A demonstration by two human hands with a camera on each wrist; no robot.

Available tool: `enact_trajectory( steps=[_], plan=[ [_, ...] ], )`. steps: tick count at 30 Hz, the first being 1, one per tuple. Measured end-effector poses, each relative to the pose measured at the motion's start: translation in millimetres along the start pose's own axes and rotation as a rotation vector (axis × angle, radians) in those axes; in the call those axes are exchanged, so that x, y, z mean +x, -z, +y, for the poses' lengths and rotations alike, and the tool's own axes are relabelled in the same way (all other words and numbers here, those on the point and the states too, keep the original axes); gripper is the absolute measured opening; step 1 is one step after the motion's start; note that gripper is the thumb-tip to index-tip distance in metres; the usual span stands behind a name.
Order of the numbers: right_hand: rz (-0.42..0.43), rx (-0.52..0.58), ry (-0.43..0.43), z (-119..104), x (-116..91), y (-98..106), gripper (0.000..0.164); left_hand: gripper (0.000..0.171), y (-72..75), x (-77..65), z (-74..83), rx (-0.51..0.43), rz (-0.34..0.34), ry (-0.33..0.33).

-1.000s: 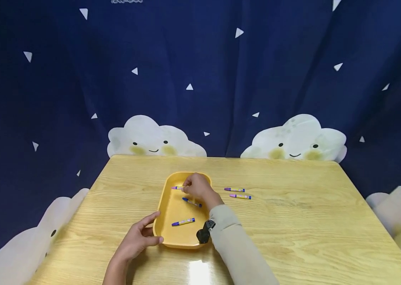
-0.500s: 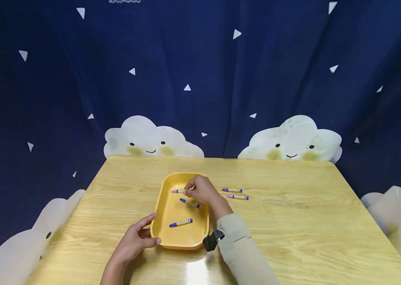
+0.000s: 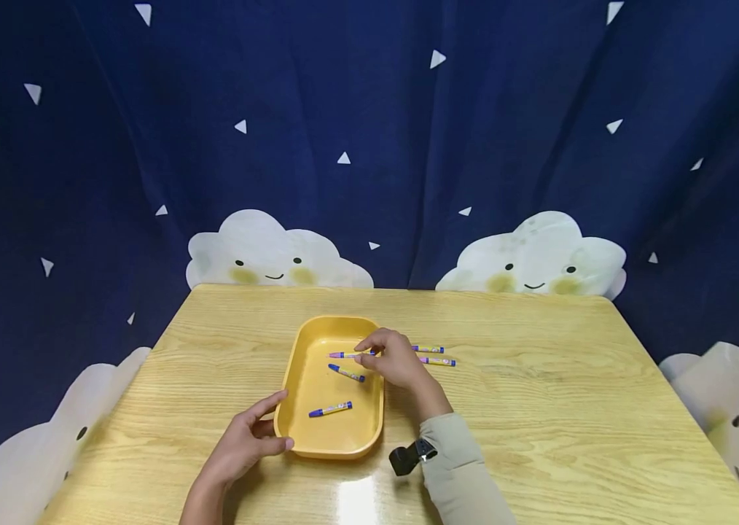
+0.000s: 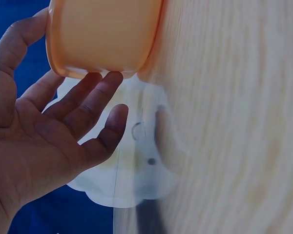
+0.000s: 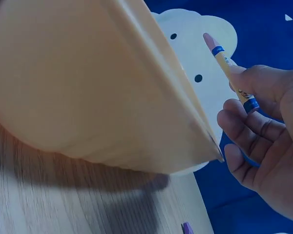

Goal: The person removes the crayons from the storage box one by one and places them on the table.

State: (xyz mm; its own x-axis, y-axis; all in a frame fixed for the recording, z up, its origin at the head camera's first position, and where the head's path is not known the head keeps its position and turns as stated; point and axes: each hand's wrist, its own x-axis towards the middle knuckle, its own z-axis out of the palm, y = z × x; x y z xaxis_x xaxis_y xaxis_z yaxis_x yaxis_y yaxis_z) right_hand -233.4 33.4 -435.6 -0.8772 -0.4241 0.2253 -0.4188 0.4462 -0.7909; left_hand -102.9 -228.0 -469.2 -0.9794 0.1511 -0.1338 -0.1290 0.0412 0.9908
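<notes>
A pink crayon (image 3: pixel 343 355) with a blue band is pinched between the thumb and index finger of my right hand (image 3: pixel 396 357), near the right rim of a yellow tray (image 3: pixel 343 445). In the right wrist view the pink crayon (image 5: pixel 229 68) points away, up and left, apart from the tray wall. My left hand (image 3: pixel 238 445) holds the tray's near left corner, fingertips against its outer wall and thumb at the rim. Inside the tray lie two crayons, a blue one (image 3: pixel 346 372) and a darker blue-violet one (image 3: pixel 330 410).
Two more crayons, a purple one (image 3: pixel 431 349) and a pink-tipped one (image 3: pixel 437 361), lie on the wooden table (image 3: pixel 540 408) right of the tray, partly behind the right hand. A dark blue curtain (image 3: pixel 396 109) hangs behind the table.
My right hand has moved right with the pink crayon, from the tray's far inside to near its right rim. The left hand still holds the corner; the view has shifted slightly.
</notes>
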Motion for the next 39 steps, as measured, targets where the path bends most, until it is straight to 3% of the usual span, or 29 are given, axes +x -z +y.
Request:
enact_trajectory(
  steps=[12,24,34,39],
  plan=[
    [0.083,0.02,-0.039,12,-24,26,0.009,0.082,-1.2,0.9,-0.2,-0.011,-0.005,-0.007],
    [0.165,0.08,-0.082,43,-46,46,0.013,0.081,-3.0,1.0,2.1,-0.028,0.005,0.004],
    [0.159,0.061,-0.166,61,-65,64,0.014,0.082,-3.7,0.4,2.4,-0.018,0.017,0.019],
    [0.199,0.096,-0.221,71,-74,72,0.013,0.081,-3.7,0.0,1.0,-0.017,0.02,0.017]
  ],
)
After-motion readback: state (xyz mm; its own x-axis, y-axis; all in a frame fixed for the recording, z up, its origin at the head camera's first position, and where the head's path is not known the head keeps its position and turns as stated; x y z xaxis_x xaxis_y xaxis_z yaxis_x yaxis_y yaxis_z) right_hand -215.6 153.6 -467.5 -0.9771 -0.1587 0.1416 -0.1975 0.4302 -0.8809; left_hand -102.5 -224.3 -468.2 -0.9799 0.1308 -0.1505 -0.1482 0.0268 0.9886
